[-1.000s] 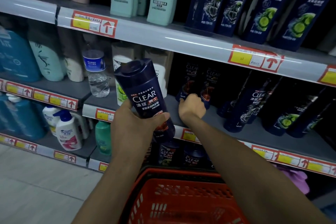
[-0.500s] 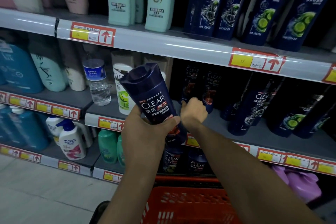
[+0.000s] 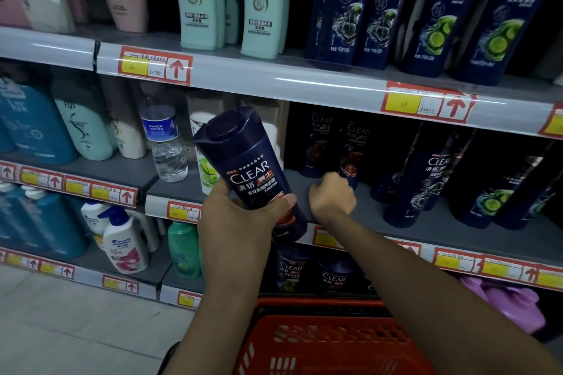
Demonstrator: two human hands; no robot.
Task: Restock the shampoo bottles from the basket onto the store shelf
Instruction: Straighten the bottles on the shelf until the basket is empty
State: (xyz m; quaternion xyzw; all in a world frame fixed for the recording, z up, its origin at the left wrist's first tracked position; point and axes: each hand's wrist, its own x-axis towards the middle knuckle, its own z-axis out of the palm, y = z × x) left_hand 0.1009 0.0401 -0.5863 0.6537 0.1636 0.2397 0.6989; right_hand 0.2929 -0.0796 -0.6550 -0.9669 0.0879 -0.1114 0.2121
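My left hand (image 3: 234, 222) grips a dark blue CLEAR shampoo bottle (image 3: 249, 167) by its lower half. It is tilted left, cap up, in front of the middle shelf (image 3: 426, 222). My right hand (image 3: 332, 196) rests on that shelf, its fingers closed around the foot of a dark CLEAR bottle (image 3: 355, 149) that stands upright in the row. The red basket (image 3: 320, 341) sits below my arms at the bottom edge; what it holds is hidden.
More dark CLEAR bottles (image 3: 426, 179) fill the middle shelf to the right, and others (image 3: 451, 15) stand on the shelf above. A water bottle (image 3: 166, 143) and a white bottle (image 3: 204, 161) stand left of the held one. The shelf's price rail (image 3: 457, 265) runs under my right forearm.
The held bottle has shifted slightly right and closer to the shelf. My right hand has stayed at the foot of the shelf bottle. The basket has dropped lower in view.
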